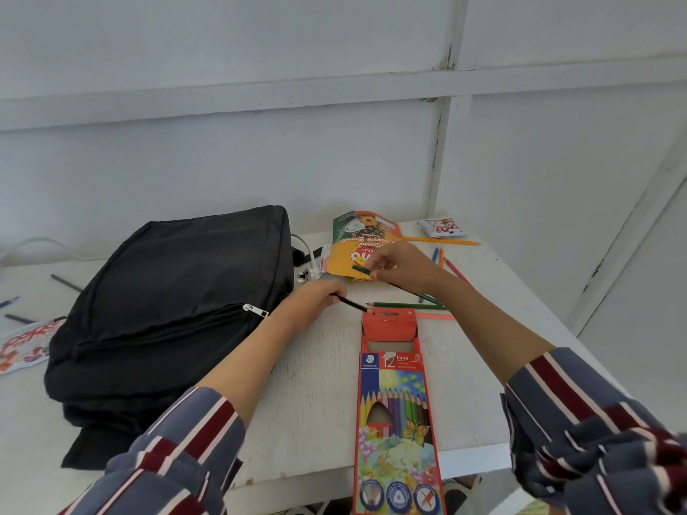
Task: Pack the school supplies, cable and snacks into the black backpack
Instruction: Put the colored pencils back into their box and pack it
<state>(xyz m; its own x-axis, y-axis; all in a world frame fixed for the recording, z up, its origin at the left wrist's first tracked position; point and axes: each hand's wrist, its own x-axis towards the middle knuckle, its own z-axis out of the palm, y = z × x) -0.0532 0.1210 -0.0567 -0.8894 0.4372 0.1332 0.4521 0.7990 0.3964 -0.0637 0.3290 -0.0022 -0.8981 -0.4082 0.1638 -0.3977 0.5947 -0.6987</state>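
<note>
The black backpack [178, 302] lies flat on the left of the white table [319, 403], zipped. An orange coloured-pencil box [396, 410] lies open at its far flap in front of me. My left hand [312, 302] holds a dark pencil [351, 303] whose tip points at the box opening. My right hand [403, 267] pinches a short green pencil [361, 270] above the table. A yellow biscuit pack [357, 243] lies behind my hands. A white cable with a plug [308, 271] sits beside the backpack. Loose pencils [409, 305] lie to the right.
A small red-and-white snack packet [440, 227] and an orange pencil [442, 240] lie at the far right corner. More pens [67, 283] and a printed wrapper [26, 343] lie left of the backpack. The wall stands close behind; the table edge runs near my sleeves.
</note>
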